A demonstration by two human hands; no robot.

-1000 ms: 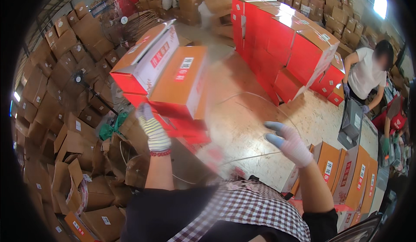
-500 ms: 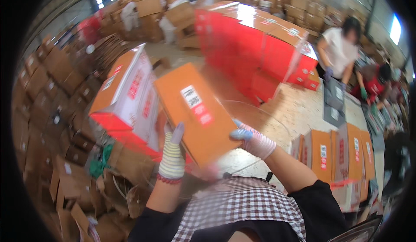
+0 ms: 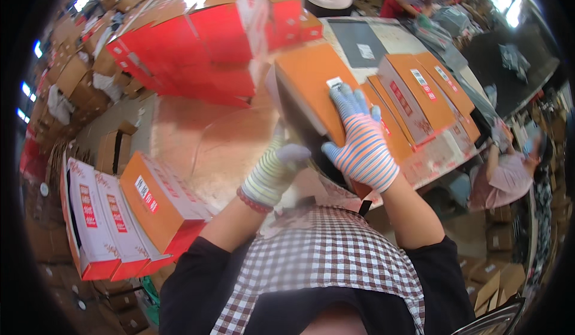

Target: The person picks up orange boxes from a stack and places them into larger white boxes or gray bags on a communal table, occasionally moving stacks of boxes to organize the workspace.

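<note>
Orange box, long axis diagonal, near end rightward

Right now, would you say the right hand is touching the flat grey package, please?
No, the right hand lies on an orange box, apart from the flat grey package.

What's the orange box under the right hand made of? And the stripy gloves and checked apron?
The box looks like smooth, matt cardboard: flat panels, straight edges. The gloves look like matt knitted yarn, fitting snugly. The apron is probably matt woven cloth, softly draped.
</note>
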